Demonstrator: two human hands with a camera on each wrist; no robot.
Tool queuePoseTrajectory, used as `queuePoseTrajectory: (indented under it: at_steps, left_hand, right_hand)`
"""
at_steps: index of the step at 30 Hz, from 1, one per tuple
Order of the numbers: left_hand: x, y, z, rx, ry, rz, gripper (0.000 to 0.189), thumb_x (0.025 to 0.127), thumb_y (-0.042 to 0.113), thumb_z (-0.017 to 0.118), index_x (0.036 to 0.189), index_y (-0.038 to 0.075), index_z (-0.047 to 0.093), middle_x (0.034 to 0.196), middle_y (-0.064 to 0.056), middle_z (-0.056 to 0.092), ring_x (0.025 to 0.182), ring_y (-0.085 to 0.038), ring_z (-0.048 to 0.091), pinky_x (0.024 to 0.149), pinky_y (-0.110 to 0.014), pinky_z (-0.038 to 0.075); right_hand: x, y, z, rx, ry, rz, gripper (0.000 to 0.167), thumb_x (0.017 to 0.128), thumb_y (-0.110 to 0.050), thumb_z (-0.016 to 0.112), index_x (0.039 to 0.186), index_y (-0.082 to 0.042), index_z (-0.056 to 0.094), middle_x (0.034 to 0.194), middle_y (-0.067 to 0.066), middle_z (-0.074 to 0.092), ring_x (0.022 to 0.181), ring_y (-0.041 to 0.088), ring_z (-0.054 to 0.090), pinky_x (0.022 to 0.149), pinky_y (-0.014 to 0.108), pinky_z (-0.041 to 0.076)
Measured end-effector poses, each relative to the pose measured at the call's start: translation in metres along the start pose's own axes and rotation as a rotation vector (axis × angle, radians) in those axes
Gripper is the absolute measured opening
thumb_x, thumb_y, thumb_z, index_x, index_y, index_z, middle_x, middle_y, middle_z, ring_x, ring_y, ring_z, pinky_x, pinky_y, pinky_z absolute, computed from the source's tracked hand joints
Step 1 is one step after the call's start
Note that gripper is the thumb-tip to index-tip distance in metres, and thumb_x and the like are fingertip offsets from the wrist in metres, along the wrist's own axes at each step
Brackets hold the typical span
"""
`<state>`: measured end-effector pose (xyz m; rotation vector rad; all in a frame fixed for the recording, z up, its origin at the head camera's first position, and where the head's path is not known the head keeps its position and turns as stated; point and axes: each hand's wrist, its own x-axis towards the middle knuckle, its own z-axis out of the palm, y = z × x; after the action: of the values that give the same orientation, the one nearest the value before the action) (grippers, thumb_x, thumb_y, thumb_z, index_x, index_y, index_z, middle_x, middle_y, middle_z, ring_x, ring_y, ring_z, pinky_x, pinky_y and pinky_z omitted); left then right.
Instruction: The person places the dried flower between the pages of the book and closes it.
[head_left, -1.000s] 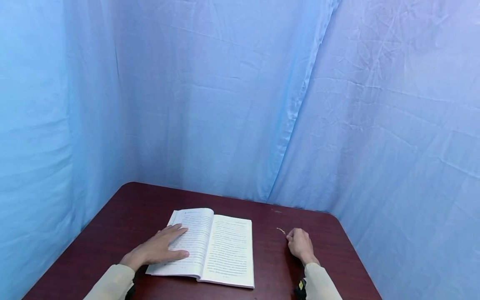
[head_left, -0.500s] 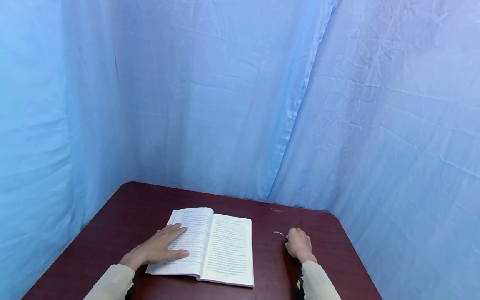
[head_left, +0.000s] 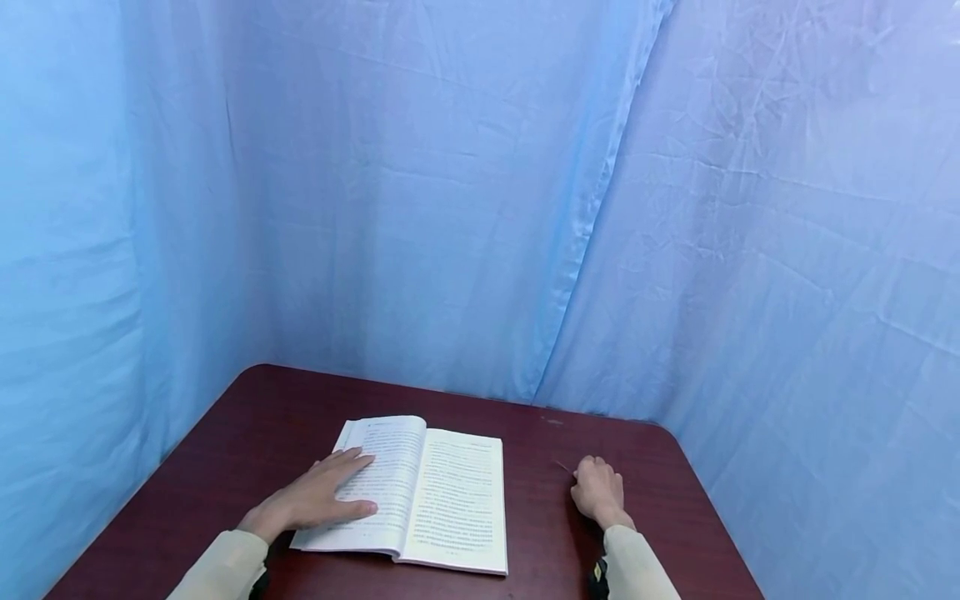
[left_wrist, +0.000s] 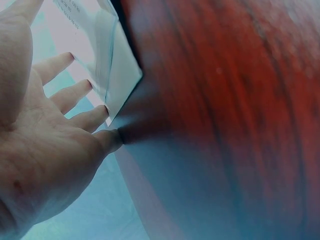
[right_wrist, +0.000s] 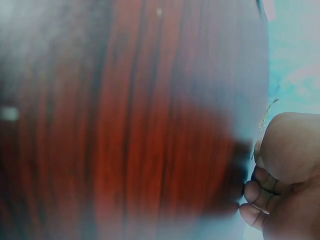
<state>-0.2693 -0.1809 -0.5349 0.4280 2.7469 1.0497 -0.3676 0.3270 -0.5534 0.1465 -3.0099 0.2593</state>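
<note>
An open book (head_left: pixel 459 500) lies on the dark red-brown table, printed pages facing up. My left hand (head_left: pixel 318 496) rests with spread, straight fingers on its left page. In the left wrist view, the fingertips of the left hand (left_wrist: pixel 55 130) touch the page edges near a corner of the book (left_wrist: pixel 95 40). Right of the book, my right hand (head_left: pixel 597 490) is curled close to the tabletop and pinches a thin, tan, sprig-like piece (head_left: pixel 564 467). In the right wrist view, this sprig (right_wrist: pixel 267 114) sticks out past the thumb of the right hand (right_wrist: pixel 285 170); its lower end is hidden.
The table (head_left: pixel 360 392) has rounded far corners. Blue curtains (head_left: pixel 420 208) hang behind it and along both sides. A small pale scuff mark (head_left: pixel 552 421) shows near the table's far edge.
My right hand has shifted slightly left, and the sprig's free end has swung left then back, looking thinner now. My left hand and the book have stayed in place.
</note>
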Motion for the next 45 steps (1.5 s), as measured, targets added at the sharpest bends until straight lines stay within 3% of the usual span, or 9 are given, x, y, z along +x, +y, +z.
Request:
queuePoseTrajectory:
  at_steps: [9, 18, 34, 45]
  left_hand:
    - [0.001, -0.003, 0.001, 0.0, 0.005, 0.002, 0.096, 0.097, 0.057, 0.084, 0.169, 0.004, 0.05, 0.18, -0.033, 0.036, 0.169, -0.062, 0.027, 0.133, -0.086, 0.019]
    - [0.002, -0.002, -0.001, 0.0, 0.002, -0.005, 0.096, 0.097, 0.057, 0.085, 0.169, 0.004, 0.05, 0.18, -0.033, 0.035, 0.169, -0.062, 0.027, 0.133, -0.086, 0.018]
    - [0.002, -0.002, 0.0, 0.004, 0.002, -0.01, 0.097, 0.097, 0.058, 0.084, 0.169, 0.004, 0.05, 0.18, -0.032, 0.035, 0.169, -0.061, 0.027, 0.133, -0.085, 0.018]
    - [0.001, -0.003, 0.002, -0.002, 0.003, 0.0, 0.097, 0.097, 0.058, 0.085, 0.169, 0.003, 0.05, 0.18, -0.033, 0.036, 0.168, -0.062, 0.028, 0.132, -0.086, 0.019]
  right_hand:
    - [-0.005, 0.006, -0.003, 0.062, 0.016, 0.014, 0.009, 0.098, 0.002, 0.068, 0.105, 0.0, 0.073, 0.105, 0.018, 0.072, 0.1, 0.042, 0.072, 0.096, 0.069, 0.058]
    - [-0.012, -0.001, -0.013, 0.1, 0.063, -0.032, 0.012, 0.093, 0.006, 0.064, 0.1, -0.003, 0.069, 0.102, 0.014, 0.07, 0.098, 0.037, 0.07, 0.093, 0.062, 0.06]
    - [-0.021, -0.058, -0.018, 0.187, 0.085, -0.169, 0.017, 0.099, 0.009, 0.057, 0.097, -0.007, 0.063, 0.097, 0.01, 0.063, 0.087, 0.02, 0.057, 0.084, 0.044, 0.056]
    - [-0.024, -0.095, -0.013, 0.115, 0.131, -0.261, 0.017, 0.104, 0.003, 0.068, 0.092, -0.007, 0.062, 0.091, 0.004, 0.058, 0.083, 0.021, 0.057, 0.076, 0.04, 0.053]
